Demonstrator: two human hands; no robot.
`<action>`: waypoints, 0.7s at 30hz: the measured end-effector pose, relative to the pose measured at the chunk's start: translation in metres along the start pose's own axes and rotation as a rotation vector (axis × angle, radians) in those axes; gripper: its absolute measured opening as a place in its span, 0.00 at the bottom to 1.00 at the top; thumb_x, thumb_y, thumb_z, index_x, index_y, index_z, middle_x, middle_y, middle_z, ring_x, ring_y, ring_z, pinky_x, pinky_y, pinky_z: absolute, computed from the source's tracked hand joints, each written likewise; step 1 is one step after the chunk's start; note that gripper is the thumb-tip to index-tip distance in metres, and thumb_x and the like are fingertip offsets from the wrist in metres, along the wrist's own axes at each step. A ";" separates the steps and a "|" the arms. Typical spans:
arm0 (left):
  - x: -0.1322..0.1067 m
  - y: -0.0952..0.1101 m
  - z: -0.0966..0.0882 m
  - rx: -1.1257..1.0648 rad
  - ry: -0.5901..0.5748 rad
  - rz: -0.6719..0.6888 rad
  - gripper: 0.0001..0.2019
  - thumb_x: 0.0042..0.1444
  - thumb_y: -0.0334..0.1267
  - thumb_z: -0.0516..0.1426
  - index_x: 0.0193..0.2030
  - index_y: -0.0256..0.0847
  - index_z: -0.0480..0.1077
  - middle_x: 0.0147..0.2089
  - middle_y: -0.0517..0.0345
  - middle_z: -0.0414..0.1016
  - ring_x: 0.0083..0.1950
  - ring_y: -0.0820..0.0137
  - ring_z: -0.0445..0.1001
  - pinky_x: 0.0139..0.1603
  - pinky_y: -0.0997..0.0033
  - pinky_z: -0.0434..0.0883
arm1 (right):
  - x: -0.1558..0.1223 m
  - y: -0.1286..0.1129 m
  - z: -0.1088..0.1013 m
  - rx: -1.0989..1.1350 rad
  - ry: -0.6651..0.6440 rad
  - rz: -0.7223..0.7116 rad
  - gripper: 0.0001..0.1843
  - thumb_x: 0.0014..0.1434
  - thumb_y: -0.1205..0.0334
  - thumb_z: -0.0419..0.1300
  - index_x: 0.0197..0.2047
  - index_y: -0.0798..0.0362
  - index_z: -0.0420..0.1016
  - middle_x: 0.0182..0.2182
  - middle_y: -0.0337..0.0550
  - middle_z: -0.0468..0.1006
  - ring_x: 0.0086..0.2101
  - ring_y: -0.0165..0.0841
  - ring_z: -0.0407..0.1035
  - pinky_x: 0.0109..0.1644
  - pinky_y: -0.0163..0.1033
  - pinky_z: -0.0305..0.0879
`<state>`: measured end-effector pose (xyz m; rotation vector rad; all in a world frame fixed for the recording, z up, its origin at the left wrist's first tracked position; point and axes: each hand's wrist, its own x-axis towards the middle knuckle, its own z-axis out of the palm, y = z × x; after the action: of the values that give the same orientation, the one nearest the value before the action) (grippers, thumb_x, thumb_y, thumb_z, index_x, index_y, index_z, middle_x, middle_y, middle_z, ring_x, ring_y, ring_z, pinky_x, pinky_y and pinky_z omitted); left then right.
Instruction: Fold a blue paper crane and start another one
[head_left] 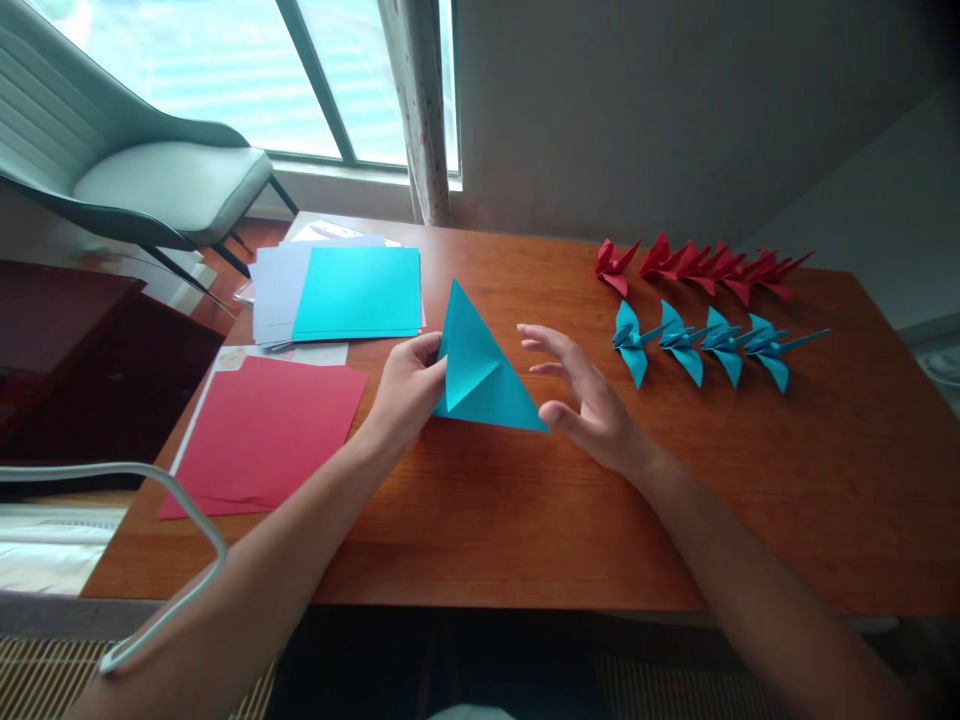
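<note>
A blue sheet of origami paper [487, 375], folded into a triangular shape with a raised flap, is held above the middle of the wooden table. My left hand [409, 385] pinches its left edge between thumb and fingers. Just off the paper's right corner, my right hand [581, 400] is open with its fingers apart, holding nothing; whether the thumb touches the corner I cannot tell. To the right stand several folded blue cranes [682, 343] in a row, with several red cranes [697, 265] in another row behind them.
Left on the table [525, 540] lie a stack of red paper [277, 430] and a stack of blue paper [360, 290] over pale sheets [277, 290]. A white curved bar [187, 500] crosses near my left forearm. A chair [172, 190] stands by the window.
</note>
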<state>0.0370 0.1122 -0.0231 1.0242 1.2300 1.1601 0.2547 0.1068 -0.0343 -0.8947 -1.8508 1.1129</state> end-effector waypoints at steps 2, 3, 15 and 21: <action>0.000 0.000 0.001 0.030 0.017 0.032 0.12 0.47 0.44 0.67 0.28 0.35 0.77 0.25 0.62 0.71 0.25 0.75 0.64 0.24 0.77 0.60 | -0.002 -0.002 0.003 -0.116 -0.079 -0.084 0.47 0.56 0.38 0.65 0.72 0.40 0.51 0.72 0.49 0.53 0.69 0.49 0.52 0.65 0.57 0.65; -0.001 0.000 0.002 0.040 0.010 0.039 0.12 0.48 0.43 0.67 0.29 0.35 0.77 0.25 0.62 0.72 0.26 0.75 0.64 0.25 0.77 0.60 | -0.003 -0.003 0.005 -0.180 -0.100 -0.107 0.49 0.56 0.41 0.67 0.74 0.40 0.48 0.74 0.49 0.50 0.71 0.49 0.48 0.67 0.58 0.63; -0.001 -0.004 -0.001 0.111 -0.097 -0.012 0.16 0.52 0.50 0.66 0.34 0.36 0.75 0.31 0.57 0.76 0.31 0.69 0.71 0.30 0.73 0.67 | 0.004 0.008 -0.006 -0.022 0.320 0.257 0.19 0.66 0.51 0.58 0.26 0.50 0.66 0.20 0.33 0.61 0.23 0.29 0.59 0.28 0.37 0.57; 0.000 -0.001 -0.002 -0.005 -0.116 -0.092 0.16 0.51 0.49 0.67 0.39 0.37 0.77 0.36 0.55 0.80 0.35 0.66 0.75 0.34 0.71 0.71 | 0.007 0.020 -0.007 0.335 0.297 0.390 0.12 0.60 0.50 0.63 0.33 0.48 0.71 0.26 0.35 0.71 0.27 0.31 0.65 0.31 0.38 0.65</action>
<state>0.0352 0.1117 -0.0240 1.0069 1.1700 1.0189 0.2611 0.1225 -0.0483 -1.1750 -1.2322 1.3886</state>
